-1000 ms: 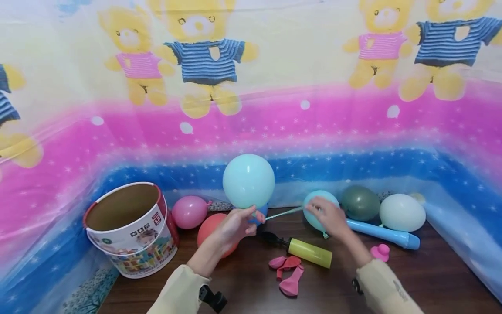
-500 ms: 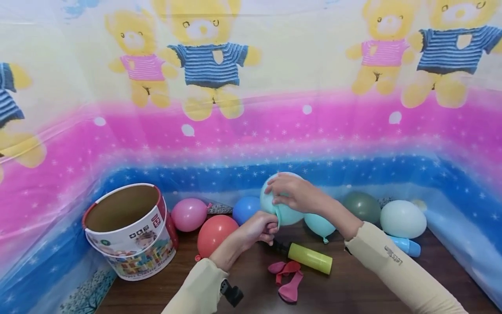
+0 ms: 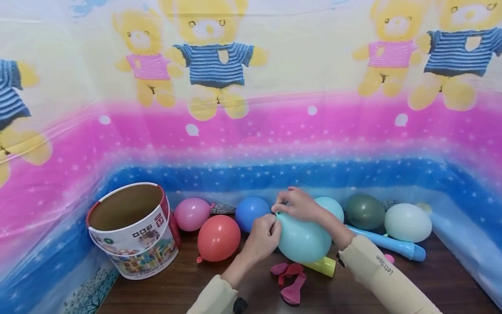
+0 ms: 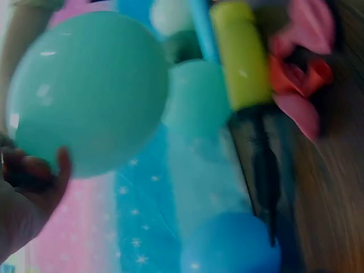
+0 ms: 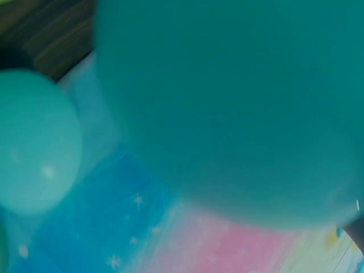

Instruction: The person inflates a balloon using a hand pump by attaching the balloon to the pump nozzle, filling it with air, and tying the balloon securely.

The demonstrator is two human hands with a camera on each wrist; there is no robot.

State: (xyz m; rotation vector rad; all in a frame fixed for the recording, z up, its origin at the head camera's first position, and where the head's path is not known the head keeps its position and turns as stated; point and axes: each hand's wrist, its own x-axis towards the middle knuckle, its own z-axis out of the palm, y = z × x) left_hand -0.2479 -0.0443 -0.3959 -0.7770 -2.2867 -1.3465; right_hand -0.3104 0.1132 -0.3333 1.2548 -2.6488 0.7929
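Note:
An inflated light teal balloon (image 3: 303,240) hangs over the table between my hands, its neck pointing up and left. My left hand (image 3: 262,237) pinches the neck end with curled fingers. From above, my right hand (image 3: 299,205) pinches the same neck, its wrist passing over the balloon. Exactly how the neck runs between the fingers is hidden. In the left wrist view the teal balloon (image 4: 91,94) looks round and full, with the left hand (image 4: 31,196) at its lower left. That balloon (image 5: 227,102) fills most of the right wrist view, blurred.
A block bucket (image 3: 133,235) stands at left. Pink (image 3: 192,214), red (image 3: 218,238), blue (image 3: 252,213), dark green (image 3: 365,211) and white (image 3: 408,222) balloons line the back. A yellow pump (image 3: 323,266), a blue tube (image 3: 392,244) and uninflated balloons (image 3: 292,290) lie on the table.
The teal balloon has come down from upright at centre to below the hands at right. Its stretched neck, earlier pulled out toward the right hand, is now between both hands' fingertips.

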